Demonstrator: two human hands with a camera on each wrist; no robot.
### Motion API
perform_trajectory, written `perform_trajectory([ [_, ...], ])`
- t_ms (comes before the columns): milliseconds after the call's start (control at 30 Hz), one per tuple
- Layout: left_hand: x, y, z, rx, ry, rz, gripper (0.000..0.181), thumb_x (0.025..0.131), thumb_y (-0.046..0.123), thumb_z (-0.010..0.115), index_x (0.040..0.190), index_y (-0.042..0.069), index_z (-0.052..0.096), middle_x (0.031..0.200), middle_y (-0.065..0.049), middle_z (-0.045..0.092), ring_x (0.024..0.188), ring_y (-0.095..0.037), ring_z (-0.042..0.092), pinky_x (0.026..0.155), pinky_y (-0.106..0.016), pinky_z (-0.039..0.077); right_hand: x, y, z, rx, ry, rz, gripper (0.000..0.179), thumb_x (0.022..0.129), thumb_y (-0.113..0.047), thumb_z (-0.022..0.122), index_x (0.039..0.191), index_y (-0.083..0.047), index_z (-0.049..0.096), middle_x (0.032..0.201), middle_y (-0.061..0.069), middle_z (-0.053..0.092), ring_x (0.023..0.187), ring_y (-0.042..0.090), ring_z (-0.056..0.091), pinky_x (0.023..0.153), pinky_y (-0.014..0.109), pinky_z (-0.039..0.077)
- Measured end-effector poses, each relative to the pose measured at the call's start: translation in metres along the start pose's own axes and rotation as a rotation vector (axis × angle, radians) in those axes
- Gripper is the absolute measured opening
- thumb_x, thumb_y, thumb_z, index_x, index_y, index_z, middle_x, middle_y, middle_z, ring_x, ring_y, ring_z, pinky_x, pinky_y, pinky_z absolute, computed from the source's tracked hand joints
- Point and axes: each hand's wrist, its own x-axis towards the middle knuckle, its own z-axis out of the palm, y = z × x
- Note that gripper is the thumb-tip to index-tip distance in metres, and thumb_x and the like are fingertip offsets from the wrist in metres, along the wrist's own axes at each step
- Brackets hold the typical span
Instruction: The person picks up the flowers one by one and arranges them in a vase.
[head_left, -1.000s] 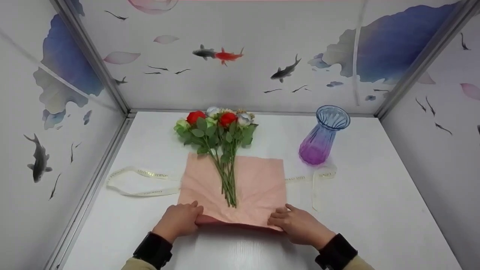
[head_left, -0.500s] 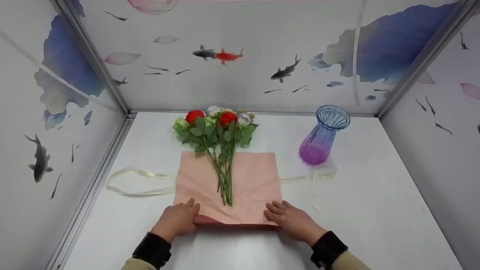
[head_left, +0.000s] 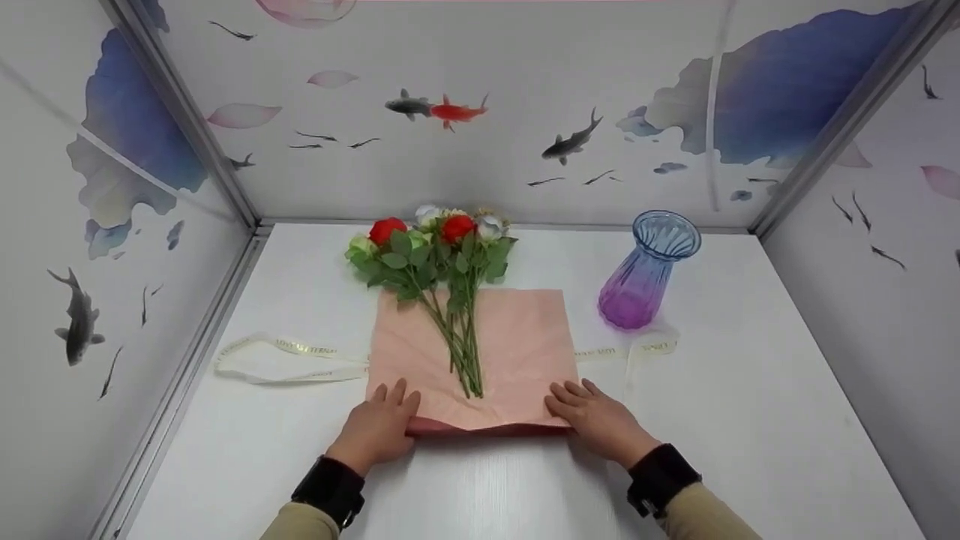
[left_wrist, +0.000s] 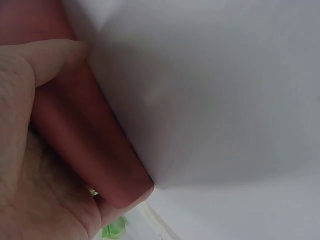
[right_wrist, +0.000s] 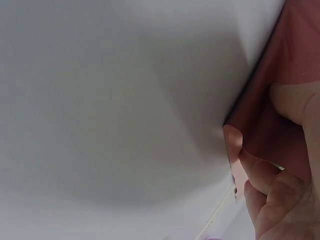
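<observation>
A sheet of wrapping paper (head_left: 525, 345), pink on top, lies on the table with its near edge folded up to show a dark red side. My left hand (head_left: 379, 427) pinches its near left corner, and my right hand (head_left: 600, 420) pinches the near right one. In both wrist views a thumb presses the dark red side (left_wrist: 100, 150) while the fingers lie on the opposite face. A bunch of artificial flowers (head_left: 427, 262), with red, white and green blooms, lies on the paper. Its stems (head_left: 463, 345) point towards me, and the blooms extend past the far edge.
A cream ribbon (head_left: 307, 349) with gold lettering runs under the paper, looped at the left and trailing out on the right. A blue-to-purple glass vase (head_left: 645, 281) stands at the back right. Printed panels (head_left: 495, 172) enclose the white table (head_left: 750, 390).
Both hands have slid forward, away from me, carrying the paper and flowers along. Over the last half second they have also shifted slightly right.
</observation>
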Motion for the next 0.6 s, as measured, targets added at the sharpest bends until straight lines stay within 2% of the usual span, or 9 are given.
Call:
perform_trajectory([
  [300, 0.018, 0.008, 0.005, -0.022, 0.017, 0.018, 0.066, 0.083, 0.013, 0.071, 0.145, 0.000, 0.051, 0.154, -0.028, 0.042, 0.141, -0.053, 0.038, 0.105, -0.067, 0.040, -0.007, 0.008, -0.002, -0.011, 0.021, 0.058, 0.040, 0.095, -0.004, 0.066, 0.135, -0.004, 0.065, 0.139, 0.020, 0.062, 0.128, 0.038, 0.061, 0.111, 0.059, 0.040],
  [467, 0.018, 0.005, 0.005, -0.015, 0.028, 0.037, 0.066, 0.084, 0.012, 0.072, 0.145, 0.000, 0.052, 0.155, -0.027, 0.042, 0.141, -0.053, 0.038, 0.106, -0.068, 0.039, -0.017, 0.004, -0.004, 0.118, -0.022, -0.021, 0.047, 0.096, -0.010, 0.068, 0.143, -0.012, 0.061, 0.141, 0.018, 0.061, 0.131, 0.038, 0.058, 0.111, 0.063, 0.037],
  [600, 0.013, -0.002, 0.002, -0.037, 0.039, 0.077, 0.058, 0.084, 0.009, 0.073, 0.139, 0.003, 0.056, 0.154, -0.025, 0.045, 0.140, -0.055, 0.039, 0.105, -0.070, 0.038, -0.023, 0.000, -0.005, 0.157, -0.065, -0.088, 0.047, 0.100, -0.017, 0.065, 0.146, -0.015, 0.058, 0.145, 0.018, 0.058, 0.135, 0.039, 0.054, 0.110, 0.059, 0.040],
])
